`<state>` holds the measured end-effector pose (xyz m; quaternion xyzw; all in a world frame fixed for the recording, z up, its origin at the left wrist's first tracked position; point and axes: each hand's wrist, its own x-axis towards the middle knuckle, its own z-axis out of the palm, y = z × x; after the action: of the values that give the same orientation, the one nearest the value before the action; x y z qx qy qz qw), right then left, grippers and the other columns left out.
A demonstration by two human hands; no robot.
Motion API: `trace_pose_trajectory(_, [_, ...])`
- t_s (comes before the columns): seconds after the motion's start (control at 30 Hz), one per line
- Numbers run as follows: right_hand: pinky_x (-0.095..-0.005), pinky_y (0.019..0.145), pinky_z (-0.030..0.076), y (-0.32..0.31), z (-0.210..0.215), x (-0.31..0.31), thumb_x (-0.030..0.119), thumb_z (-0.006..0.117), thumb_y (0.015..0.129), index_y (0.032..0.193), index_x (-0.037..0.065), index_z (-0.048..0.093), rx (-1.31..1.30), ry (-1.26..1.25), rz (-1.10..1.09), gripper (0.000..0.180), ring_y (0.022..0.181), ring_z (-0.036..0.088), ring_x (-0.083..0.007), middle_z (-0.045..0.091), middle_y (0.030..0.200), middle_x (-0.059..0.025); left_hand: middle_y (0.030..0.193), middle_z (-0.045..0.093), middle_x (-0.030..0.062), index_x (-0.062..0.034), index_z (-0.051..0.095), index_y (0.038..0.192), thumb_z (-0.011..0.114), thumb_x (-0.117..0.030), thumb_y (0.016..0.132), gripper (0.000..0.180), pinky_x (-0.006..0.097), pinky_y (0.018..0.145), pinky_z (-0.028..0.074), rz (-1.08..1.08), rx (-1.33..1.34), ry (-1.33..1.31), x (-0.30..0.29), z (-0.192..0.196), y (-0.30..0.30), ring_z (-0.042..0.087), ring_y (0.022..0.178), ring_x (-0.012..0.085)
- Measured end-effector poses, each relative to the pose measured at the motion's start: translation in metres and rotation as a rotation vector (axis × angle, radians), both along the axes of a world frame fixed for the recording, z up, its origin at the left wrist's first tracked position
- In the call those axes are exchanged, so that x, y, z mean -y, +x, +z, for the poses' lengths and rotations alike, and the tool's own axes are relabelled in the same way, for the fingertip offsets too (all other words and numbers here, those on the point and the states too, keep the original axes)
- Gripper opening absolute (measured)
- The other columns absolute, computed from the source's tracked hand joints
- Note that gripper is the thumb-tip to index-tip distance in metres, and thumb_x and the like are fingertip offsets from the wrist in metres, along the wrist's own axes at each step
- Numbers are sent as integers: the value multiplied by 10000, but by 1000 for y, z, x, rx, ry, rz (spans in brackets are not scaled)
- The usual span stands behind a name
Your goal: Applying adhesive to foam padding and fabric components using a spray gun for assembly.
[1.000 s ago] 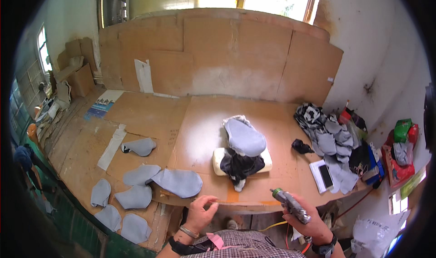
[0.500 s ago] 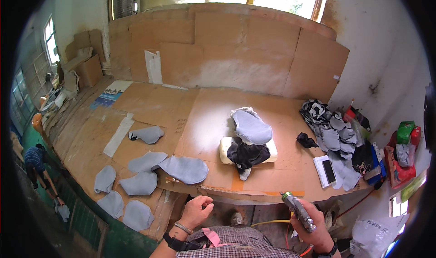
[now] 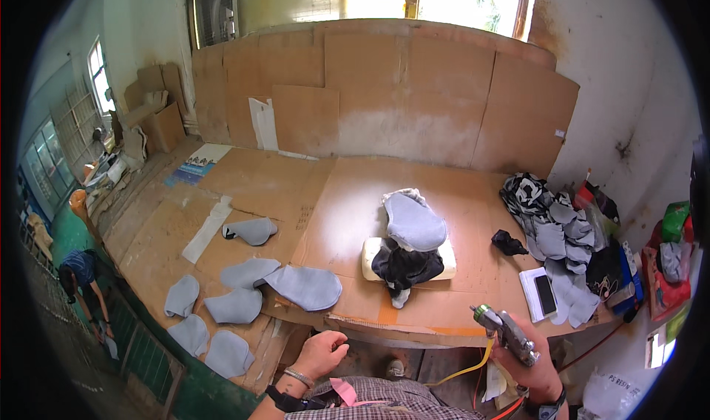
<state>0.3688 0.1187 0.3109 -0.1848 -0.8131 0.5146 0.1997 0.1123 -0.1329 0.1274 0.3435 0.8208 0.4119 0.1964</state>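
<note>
Spray gun [image 3: 505, 333] sits at five o'clock, gripped by the right hand [image 3: 534, 372], fingers wrapped around its handle. Left hand [image 3: 322, 352], at six o'clock, is loosely curled and empty near the table [image 3: 347, 198] edge.

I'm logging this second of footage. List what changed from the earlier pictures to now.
The right hand has drawn the spray gun back from the bench edge toward the body. The left hand stays loosely curled and empty. The grey piece on the stand and the grey pieces on the left have not moved.
</note>
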Motion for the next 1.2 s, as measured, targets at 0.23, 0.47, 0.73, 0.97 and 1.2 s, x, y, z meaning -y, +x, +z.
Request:
trace_pose_trajectory(0.23, [-235,732,464,-26,44,-65,21,649,821,1262,-15,497,19,-22,13,468,815,559,-94,617,942,-58,892,677,112,-37,670,994,663,-228,797,274,309,709,522,2,-4,-29,-25,3,9,658,776,211])
trace_pose_trajectory(0.47, [-238,722,457,-32,51,-116,25,668,810,1242,-7,520,36,-61,73,458,796,553,-88,622,910,-34,959,669,121,-53,659,1006,628,-282,818,298,357,768,513,12,60,-162,-56,1,16,646,864,272])
trace_pose_trajectory(0.73, [-239,714,455,3,46,-159,20,678,796,1243,-12,514,-11,-142,25,477,790,557,-94,618,929,-47,981,668,128,-52,657,1016,637,-273,817,298,361,795,509,-78,22,-205,-103,8,15,643,904,284])
trace_pose_trajectory(0.97, [-239,673,468,55,42,-169,28,678,798,1235,11,535,112,-133,-4,460,727,565,-80,626,864,-14,877,668,124,-34,644,1024,669,-235,806,298,328,708,513,-165,-14,-271,-134,18,17,637,769,245])
trace_pose_trajectory(1.2, [-253,704,475,85,25,-161,17,679,795,1266,27,514,31,-68,-95,499,779,603,-127,639,915,-63,883,666,135,-43,639,1021,669,-247,803,301,349,731,514,-230,8,-317,-152,24,21,644,809,281])
